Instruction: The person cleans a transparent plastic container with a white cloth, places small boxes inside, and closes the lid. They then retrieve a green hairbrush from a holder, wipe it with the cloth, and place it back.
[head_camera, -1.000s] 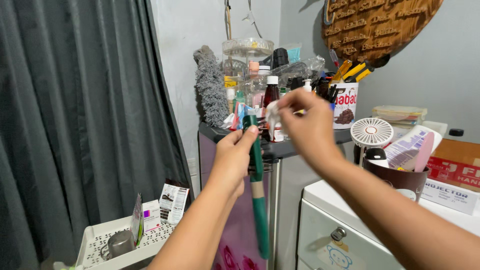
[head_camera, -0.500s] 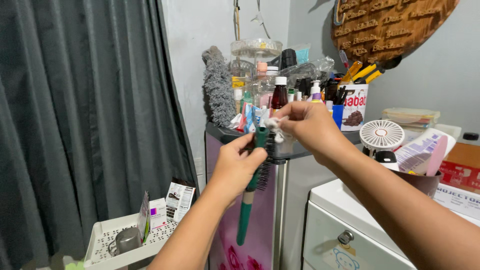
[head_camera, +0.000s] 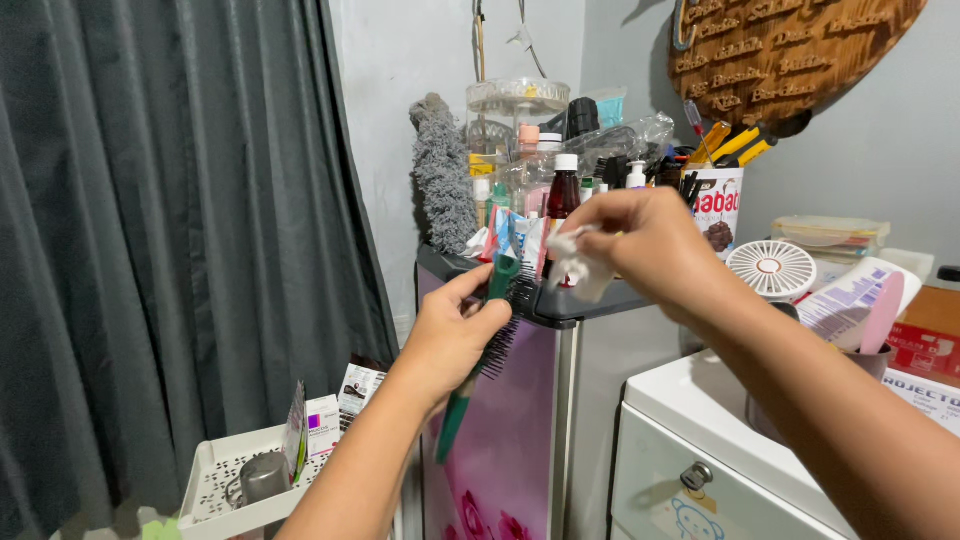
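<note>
The left hand (head_camera: 455, 330) grips a green hairbrush (head_camera: 487, 340) by its neck, bristles turned toward the right hand (head_camera: 640, 245); that hand pinches a small white wad (head_camera: 578, 262) just beside the bristles; the cleaning looks to be in progress, dark bristles still partly unwiped, I'd judge.

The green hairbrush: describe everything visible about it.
The green hairbrush looks like plastic, with a teal-green handle crossed by a pale band and a head of dark bristles. It is tilted, head up and to the right, handle end pointing down and left. The left hand grips it around the middle. The right hand pinches a white tissue just right of the bristles; whether it touches them is unclear.
</note>
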